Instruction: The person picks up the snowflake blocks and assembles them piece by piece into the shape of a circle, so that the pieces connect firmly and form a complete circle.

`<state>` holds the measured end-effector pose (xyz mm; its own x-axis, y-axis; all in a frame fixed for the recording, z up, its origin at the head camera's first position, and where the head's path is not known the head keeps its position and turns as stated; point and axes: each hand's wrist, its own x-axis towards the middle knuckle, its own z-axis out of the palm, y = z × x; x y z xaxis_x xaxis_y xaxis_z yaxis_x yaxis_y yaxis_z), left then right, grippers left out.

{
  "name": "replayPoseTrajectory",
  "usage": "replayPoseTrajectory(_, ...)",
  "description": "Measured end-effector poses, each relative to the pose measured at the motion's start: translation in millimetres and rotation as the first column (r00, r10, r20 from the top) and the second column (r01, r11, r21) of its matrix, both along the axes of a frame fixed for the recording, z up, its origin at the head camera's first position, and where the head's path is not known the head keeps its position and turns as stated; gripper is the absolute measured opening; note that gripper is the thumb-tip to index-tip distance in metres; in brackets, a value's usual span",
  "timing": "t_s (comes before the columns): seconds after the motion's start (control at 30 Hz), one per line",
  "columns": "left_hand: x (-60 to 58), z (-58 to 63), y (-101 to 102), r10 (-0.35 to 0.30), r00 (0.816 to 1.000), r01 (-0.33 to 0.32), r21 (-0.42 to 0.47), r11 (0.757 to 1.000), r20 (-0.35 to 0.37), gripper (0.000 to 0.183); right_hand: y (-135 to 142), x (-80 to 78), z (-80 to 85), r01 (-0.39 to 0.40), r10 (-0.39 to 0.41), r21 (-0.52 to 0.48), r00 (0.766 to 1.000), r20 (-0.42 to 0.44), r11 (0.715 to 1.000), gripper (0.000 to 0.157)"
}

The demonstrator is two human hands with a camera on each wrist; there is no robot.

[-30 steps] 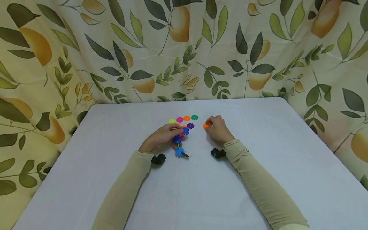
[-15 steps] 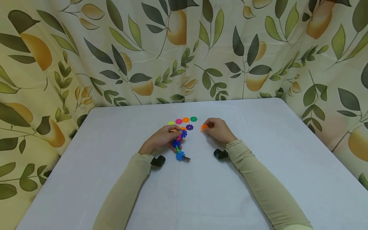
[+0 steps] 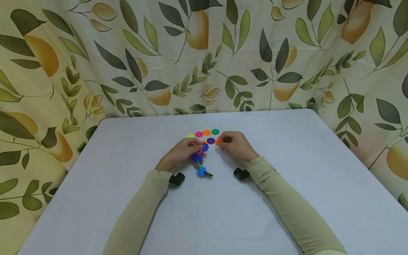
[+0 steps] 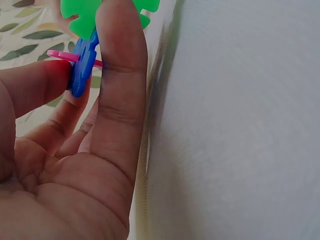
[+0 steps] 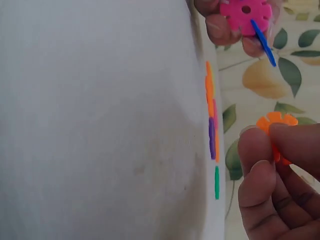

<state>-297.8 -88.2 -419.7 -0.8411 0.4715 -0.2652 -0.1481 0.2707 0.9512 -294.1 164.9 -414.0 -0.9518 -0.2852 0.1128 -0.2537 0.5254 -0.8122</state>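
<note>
Plastic flower-disc chain (image 3: 197, 158) is over white table (image 3: 229, 219), left hand (image 3: 181, 151) pinching it between thumb and fingers. Right hand (image 3: 239, 144) pinches orange disc (image 5: 274, 120), thumb against fingertips; it's come inward over last half second, so disc and chain sit closer, unjoined. Thin smooth plastic, notched rims; pink disc (image 5: 237, 19) shows round centre hole.

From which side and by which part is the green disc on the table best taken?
The green disc is probably best pinched at the right part of its rim, coming from above and the right. It lies flat at the right end of the far row; an orange disc is close on its left, and the purple disc lies in front.
</note>
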Motion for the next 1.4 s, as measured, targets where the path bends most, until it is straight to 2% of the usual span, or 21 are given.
replayPoseTrajectory(0.17,1.1,1.3,-0.3,-0.003,1.000,0.003,-0.007,1.000,-0.011,0.020,-7.5,4.4,4.9,-0.044,0.044,-0.036,0.999,0.004,0.998,0.011)
replayPoseTrajectory(0.6,1.3,-1.3,0.6,-0.022,0.999,0.022,-0.005,1.000,-0.039,0.021,-16.5,7.7,6.3,-0.136,0.134,-0.048,0.990,-0.043,0.990,0.011)
replayPoseTrajectory(0.77,2.5,-2.3,1.9,-0.027,0.998,0.028,0.020,0.999,-0.049,0.020,-18.1,7.6,5.4,-0.134,0.133,-0.022,0.990,-0.056,0.991,0.011)
replayPoseTrajectory(0.97,4.9,-4.4,4.8,-0.018,0.998,0.021,0.046,0.999,-0.062,0.019,-18.0,7.3,3.0,-0.131,0.128,-0.047,0.990,-0.054,0.990,0.012)
replayPoseTrajectory(1.2,5.2,-3.4,7.6,0.016,0.999,-0.015,0.036,0.999,-0.033,0.015,-22.4,7.1,2.6,-0.140,0.139,-0.002,0.987,-0.085,0.990,0.010)
replayPoseTrajectory(1.4,3.4,-5.4,3.7,-0.012,0.998,0.015,0.037,0.999,-0.061,0.019,-26.7,8.3,-2.7,-0.129,0.127,-0.024,0.990,-0.066,0.991,0.011)
